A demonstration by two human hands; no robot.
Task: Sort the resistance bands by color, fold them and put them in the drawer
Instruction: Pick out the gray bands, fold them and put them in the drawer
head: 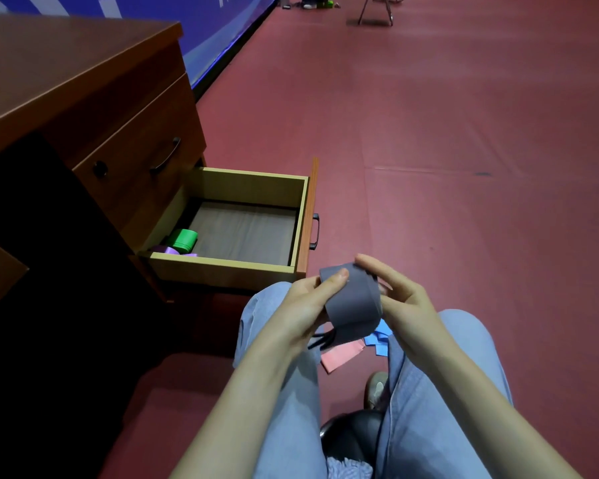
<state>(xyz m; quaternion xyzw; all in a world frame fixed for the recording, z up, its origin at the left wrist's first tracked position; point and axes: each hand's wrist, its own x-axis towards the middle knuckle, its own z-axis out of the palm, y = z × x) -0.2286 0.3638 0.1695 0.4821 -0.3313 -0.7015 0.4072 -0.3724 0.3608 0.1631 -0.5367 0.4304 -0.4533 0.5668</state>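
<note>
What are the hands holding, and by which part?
A grey resistance band, partly folded: left hand pinches its upper-left end; right hand holds its right side.

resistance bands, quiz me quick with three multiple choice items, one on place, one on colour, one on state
1. Where does the green band lie?
A. on the floor
B. in the drawer
C. on the desk top

2. What colour is the band that the left hand and right hand hold?
A. pink
B. blue
C. grey

3. How is that drawer?
A. pulled open
B. shut
C. lifted out onto the floor

Answers:
1 B, it sits folded in a corner of the drawer, beside a purple band.
2 C, the grey band is gripped by both hands.
3 A, its inside shows.
</note>
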